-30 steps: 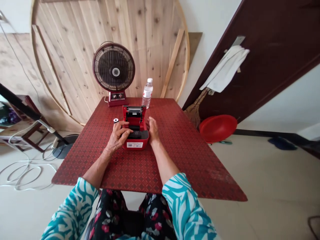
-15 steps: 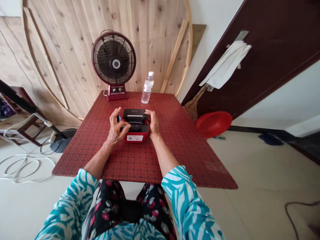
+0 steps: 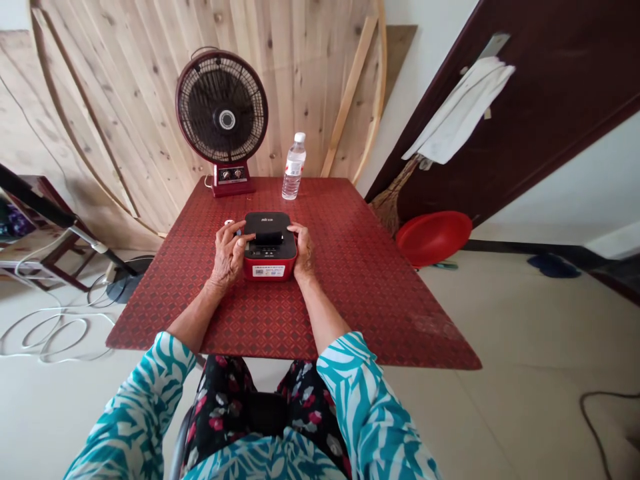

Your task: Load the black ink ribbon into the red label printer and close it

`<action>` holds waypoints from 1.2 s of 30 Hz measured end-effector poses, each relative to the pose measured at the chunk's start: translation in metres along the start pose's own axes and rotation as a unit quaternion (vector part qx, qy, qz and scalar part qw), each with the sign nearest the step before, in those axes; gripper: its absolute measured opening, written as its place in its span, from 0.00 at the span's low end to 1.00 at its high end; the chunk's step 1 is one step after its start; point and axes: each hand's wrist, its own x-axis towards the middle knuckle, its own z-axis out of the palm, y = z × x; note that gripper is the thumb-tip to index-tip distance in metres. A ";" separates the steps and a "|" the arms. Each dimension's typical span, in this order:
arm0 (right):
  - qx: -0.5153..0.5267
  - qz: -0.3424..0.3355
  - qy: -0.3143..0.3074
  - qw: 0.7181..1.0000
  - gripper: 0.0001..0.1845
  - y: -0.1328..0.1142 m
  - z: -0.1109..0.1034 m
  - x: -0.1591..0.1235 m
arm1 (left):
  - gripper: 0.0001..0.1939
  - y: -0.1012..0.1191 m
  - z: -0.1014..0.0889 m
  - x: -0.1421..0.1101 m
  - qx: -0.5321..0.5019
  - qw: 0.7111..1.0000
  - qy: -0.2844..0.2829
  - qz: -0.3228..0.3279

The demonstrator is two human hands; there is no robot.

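Observation:
A small red-and-black printer (image 3: pixel 270 271) sits on the table in front of me, its black lid down. On its red front is a white label with print. A dark strip (image 3: pixel 269 238) stands up across the middle of its top. My left hand (image 3: pixel 230 253) holds the printer's left side, with thumb and forefinger at the edge of the lid by the strip. My right hand (image 3: pixel 303 250) is curled around the right side, fingertips on the lid's edge. A small white object (image 3: pixel 229 223) lies just beyond my left fingers, partly hidden.
A table fan (image 3: pixel 223 117) and a water bottle (image 3: pixel 294 167) stand at the back of the red patterned table (image 3: pixel 380 300). Right of the table are a red basin (image 3: pixel 434 237) and a broom (image 3: pixel 395 197). A stand and coiled white cable (image 3: pixel 65 333) are on the left floor.
The printer's lid, raised before with the inside showing, is now down. My left hand has moved from the opening to the left edge. The right hand stays on the right side.

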 end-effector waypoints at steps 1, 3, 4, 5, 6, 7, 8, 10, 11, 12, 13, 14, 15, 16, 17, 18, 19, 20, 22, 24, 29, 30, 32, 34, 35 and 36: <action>-0.003 0.003 -0.002 1.000 0.24 -0.001 0.000 -0.002 | 0.31 0.001 0.000 -0.001 -0.007 1.000 -0.001 -0.010; 0.004 0.012 0.002 1.000 0.24 -0.002 0.000 -0.004 | 0.31 0.002 0.000 -0.004 -0.022 0.999 -0.007 -0.034; 0.015 0.022 0.011 1.000 0.24 -0.001 0.001 -0.005 | 0.31 0.003 0.000 -0.005 -0.031 0.999 -0.008 -0.039; 0.029 0.035 0.020 0.999 0.25 0.001 0.003 -0.005 | 0.31 0.004 0.000 -0.006 -0.042 0.998 -0.007 -0.040; 0.046 0.052 0.030 0.997 0.26 0.002 0.004 -0.005 | 0.30 0.004 0.000 -0.006 -0.051 0.998 -0.006 -0.037; 0.060 0.071 0.041 0.995 0.27 0.004 0.006 -0.005 | 0.30 0.005 0.000 -0.006 -0.058 0.998 -0.004 -0.033; 0.071 0.088 0.049 0.992 0.28 0.005 0.008 -0.004 | 0.29 0.005 -0.001 -0.006 -0.062 0.998 -0.004 -0.032; 0.079 0.115 0.061 0.988 0.26 0.007 0.010 -0.004 | 0.28 0.006 -0.002 -0.005 -0.062 0.997 -0.007 -0.039; 0.078 0.122 0.065 0.987 0.25 0.007 0.011 -0.004 | 0.27 0.006 -0.002 -0.005 -0.062 0.997 -0.009 -0.042; 0.077 0.127 0.066 0.987 0.24 0.007 0.011 -0.004 | 0.27 0.006 -0.002 -0.005 -0.065 0.997 -0.010 -0.044; 0.076 0.129 0.064 0.987 0.23 0.007 0.011 -0.004 | 0.26 0.007 -0.002 -0.005 -0.072 0.996 -0.010 -0.047; 0.076 0.130 0.061 0.987 0.22 0.006 0.010 -0.004 | 0.25 0.007 -0.002 -0.004 -0.083 0.995 -0.006 -0.055; 0.074 0.129 0.058 0.987 0.22 0.006 0.009 -0.004 | 0.24 0.006 -0.002 -0.004 -0.100 0.993 0.002 -0.069; 0.070 0.126 0.053 0.988 0.22 0.006 0.009 -0.004 | 0.23 0.006 -0.002 -0.003 -0.125 0.988 0.015 -0.093; 0.064 0.123 0.047 0.989 0.22 0.006 0.008 -0.004 | 0.22 0.006 -0.002 -0.002 -0.156 0.979 0.034 -0.126; 0.056 0.119 0.042 0.990 0.23 0.005 0.007 -0.004 | 0.21 0.006 -0.004 0.000 -0.189 0.966 0.056 -0.166; 0.049 0.116 0.037 0.991 0.22 0.005 0.007 -0.004 | 0.20 0.005 -0.006 0.001 -0.221 0.949 0.078 -0.210; 0.045 0.113 0.034 0.992 0.22 0.004 0.007 -0.004 | 0.19 0.005 -0.009 0.003 -0.252 0.929 0.093 -0.256; 0.045 0.109 0.033 0.992 0.23 0.003 0.007 -0.005 | 0.17 0.005 -0.014 0.005 -0.302 0.889 0.094 -0.331; 0.050 0.108 0.036 0.992 0.23 0.002 0.007 -0.005 | 0.16 0.005 -0.018 0.007 -0.339 0.861 0.064 -0.373; 0.046 0.109 0.030 0.993 0.23 0.002 0.005 -0.005 | 0.20 0.007 -0.014 0.005 -0.374 0.838 -0.008 -0.396; 0.046 0.108 0.028 0.993 0.23 0.002 0.005 -0.005 | 0.22 0.007 -0.012 0.005 -0.374 0.838 -0.018 -0.397; 0.047 0.107 0.029 0.993 0.23 0.002 0.004 -0.004 | 0.25 0.006 -0.010 0.005 -0.372 0.837 -0.031 -0.399; 0.050 0.110 0.034 0.992 0.23 0.003 0.005 -0.004 | 0.27 0.007 -0.009 0.006 -0.376 0.832 -0.039 -0.405; 0.051 0.111 0.037 0.992 0.23 0.003 0.006 -0.004 | 0.27 0.008 -0.009 0.007 -0.384 0.827 -0.042 -0.409; 0.054 0.111 0.041 0.992 0.23 0.005 0.006 -0.003 | 0.27 0.009 -0.009 0.008 -0.393 0.820 -0.043 -0.414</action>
